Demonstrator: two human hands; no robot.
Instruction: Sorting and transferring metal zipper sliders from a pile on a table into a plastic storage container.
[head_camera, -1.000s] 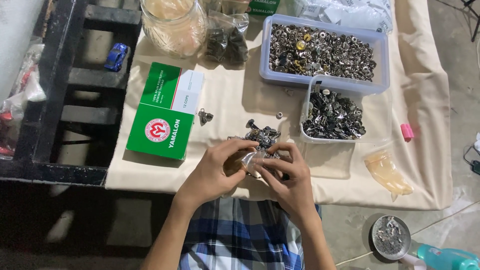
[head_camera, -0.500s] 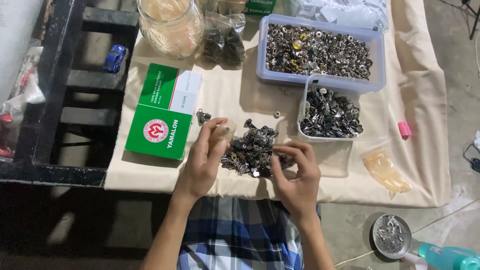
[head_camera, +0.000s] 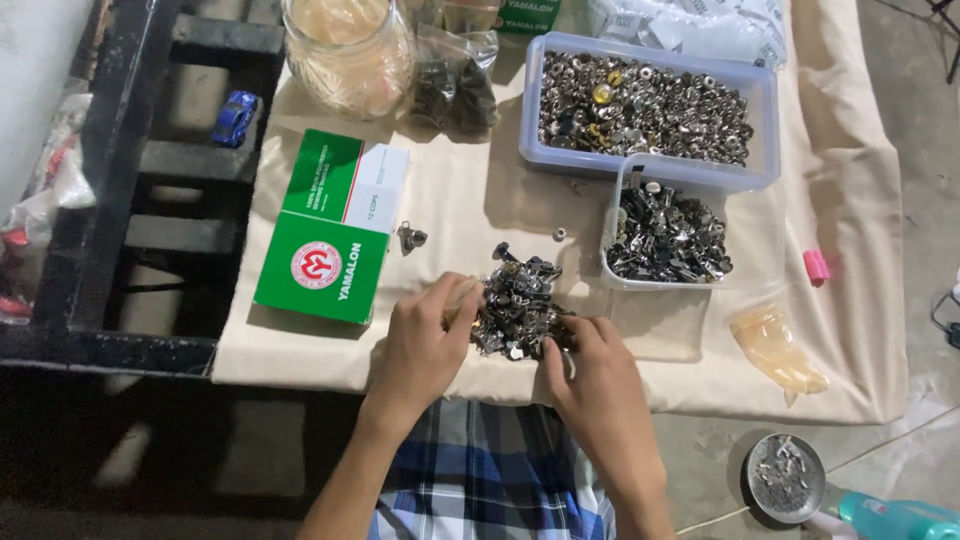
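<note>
Seen from above, a person sits at a low table covered with a cream cloth (head_camera: 470, 215), a blue plaid garment showing at the bottom centre of the frame. Both hands meet at a loose pile of small dark metal fasteners (head_camera: 515, 305) lying on the cloth just below the middle of the picture. The left hand (head_camera: 425, 345) rests at the pile's left edge, fingers curled and tips pressed together on a piece or two. The right hand (head_camera: 590, 375) sits at the pile's lower right, fingers bent inward toward the heap — whether it pinches anything cannot be told.

Above and right of the pile, a small clear tub (head_camera: 665, 235) holds more dark metal parts, and behind it a larger clear tub (head_camera: 645, 105) is filled with silvery round fittings. A green and white box (head_camera: 330, 235) lies at left, with one stray metal piece (head_camera: 410, 237) beside it. A glass jar (head_camera: 350, 50) stands at upper left, a pink item (head_camera: 817, 267) at right.

As a judgement, the sorting looks well short of finished: the pile is still sizeable and unsorted, though both tubs already hold plenty.
</note>
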